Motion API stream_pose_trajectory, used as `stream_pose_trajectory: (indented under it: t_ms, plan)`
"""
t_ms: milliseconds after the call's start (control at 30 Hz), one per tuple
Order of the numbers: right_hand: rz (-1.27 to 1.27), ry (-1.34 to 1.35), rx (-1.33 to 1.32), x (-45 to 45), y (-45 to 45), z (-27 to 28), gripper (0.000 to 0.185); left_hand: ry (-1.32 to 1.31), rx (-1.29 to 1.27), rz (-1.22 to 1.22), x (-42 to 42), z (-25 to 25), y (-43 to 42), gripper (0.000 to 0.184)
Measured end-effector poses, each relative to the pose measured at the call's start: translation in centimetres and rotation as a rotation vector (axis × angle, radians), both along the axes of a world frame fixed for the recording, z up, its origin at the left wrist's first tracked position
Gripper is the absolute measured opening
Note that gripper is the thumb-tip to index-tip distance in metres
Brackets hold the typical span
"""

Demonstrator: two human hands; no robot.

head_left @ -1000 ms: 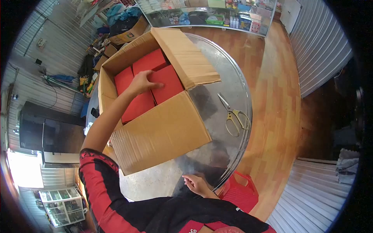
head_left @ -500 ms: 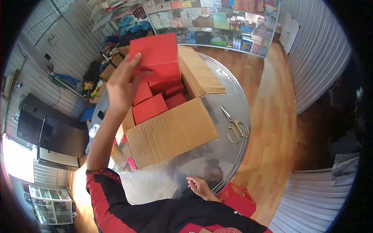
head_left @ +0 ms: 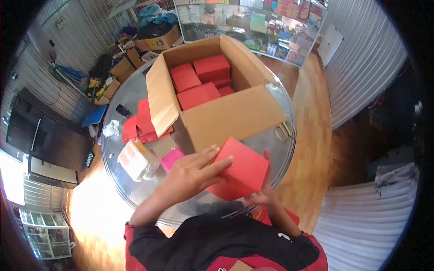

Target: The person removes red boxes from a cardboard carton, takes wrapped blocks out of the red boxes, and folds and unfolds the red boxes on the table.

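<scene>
In front of my chest, over the near edge of the table, I hold a red box [head_left: 242, 163], tilted, between both hands. My left hand [head_left: 192, 174] lies against its left side, fingers reaching onto the top. On the other side, my right hand [head_left: 264, 195] grips the right edge and lower corner, its fingers partly hidden. Beyond them stands an open cardboard carton [head_left: 235, 118] with its flaps spread. Several red boxes [head_left: 199, 95] are packed inside it.
A round metal table [head_left: 122, 174] bears flat red pieces [head_left: 145, 124], a clear-wrapped pack [head_left: 134, 159], a pink packet [head_left: 172, 158] and a small black object [head_left: 122, 110]. Gold-handled scissors [head_left: 285, 132] lie partly under the carton's flap. A glass display case [head_left: 253, 28] stands behind.
My left hand has brought the red box from above the carton back toward my chest. My right hand has risen from the table's near edge onto the box. The view has shifted.
</scene>
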State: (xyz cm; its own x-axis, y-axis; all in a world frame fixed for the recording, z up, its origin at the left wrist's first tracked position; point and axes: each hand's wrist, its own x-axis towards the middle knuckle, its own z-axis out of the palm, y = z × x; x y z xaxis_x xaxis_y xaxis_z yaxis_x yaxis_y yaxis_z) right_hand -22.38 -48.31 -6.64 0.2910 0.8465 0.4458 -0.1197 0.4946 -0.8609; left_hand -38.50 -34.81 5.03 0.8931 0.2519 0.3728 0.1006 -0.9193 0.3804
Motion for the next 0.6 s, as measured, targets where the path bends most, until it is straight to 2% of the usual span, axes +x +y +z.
stream_pose_trajectory:
  t_ms: [33, 100, 133, 167, 233, 300, 333, 467, 533, 600]
  plan:
    - [-0.014, 0.004, -0.023, -1.7, 0.0, -0.2, 0.108, -0.074, -0.046, 0.048, -0.9, -1.5, -0.5, 0.054]
    - [-0.021, 0.365, -0.214, -4.3, -0.2, -1.1, 0.109, -0.153, -0.127, 0.095, -3.0, -3.9, -1.2, 0.055]
    - [-0.011, 0.653, -0.212, -6.2, -0.5, -0.9, 0.103, -0.19, -0.331, 0.174, -4.2, -4.8, -1.3, 0.058]
    - [-0.024, 0.654, -0.243, -7.4, -1.2, -2.0, 0.103, -0.219, -0.533, 0.255, -5.4, -5.7, -1.4, 0.062]
    - [-0.003, 0.622, -0.346, -9.7, -2.0, -3.5, 0.089, -0.119, -0.534, 0.275, -7.8, -7.8, -1.8, 0.067]
    - [-0.055, 0.609, -0.35, -11.5, -2.8, -3.9, 0.086, -0.145, -1.078, 0.169, -9.6, -10.0, -2.3, 0.065]
    - [-0.038, 0.599, -0.389, -11.9, -3.2, -4.1, 0.082, -0.1, -1.152, 0.127, -10.4, -10.4, -2.5, 0.062]
    - [-0.05, 0.599, -0.453, -13.1, -3.9, -5.9, 0.07, -0.1, -1.164, 0.153, -12.2, -12.9, -3.3, 0.058]
    - [-0.062, 0.578, -0.411, -13.9, -3.5, -5.9, 0.067, -0.123, -0.994, 0.192, -12.5, -12.7, -3.2, 0.056]
    - [-0.063, 0.555, -0.361, -14.3, -2.8, -5.5, 0.065, -0.135, -0.995, 0.208, -13.0, -12.6, -3.0, 0.055]
